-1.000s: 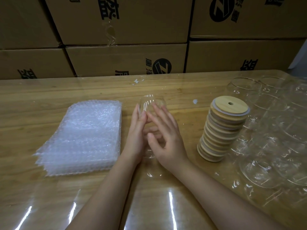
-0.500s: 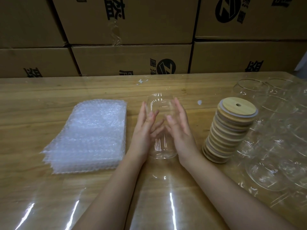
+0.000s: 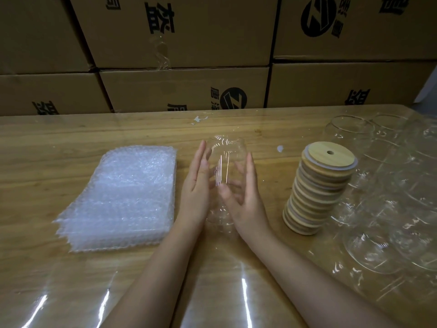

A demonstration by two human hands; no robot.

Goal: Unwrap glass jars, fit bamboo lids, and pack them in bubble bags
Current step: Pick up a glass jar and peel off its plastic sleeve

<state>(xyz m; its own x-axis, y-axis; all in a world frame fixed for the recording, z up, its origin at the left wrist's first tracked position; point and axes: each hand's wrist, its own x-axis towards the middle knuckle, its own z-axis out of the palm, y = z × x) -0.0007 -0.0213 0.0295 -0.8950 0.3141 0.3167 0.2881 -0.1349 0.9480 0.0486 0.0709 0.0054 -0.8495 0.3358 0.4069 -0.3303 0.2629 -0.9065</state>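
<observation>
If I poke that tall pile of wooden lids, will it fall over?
Probably. The pile of lids visibly leans, and its discs sit unevenly, so a nudge would likely topple it. Being round, loose lids might roll, maybe toward the glass jars close beside it.

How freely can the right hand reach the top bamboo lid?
Probably yes: only bare table lies between the right hand and the top bamboo lid, though it first must release the glass jar.
</observation>
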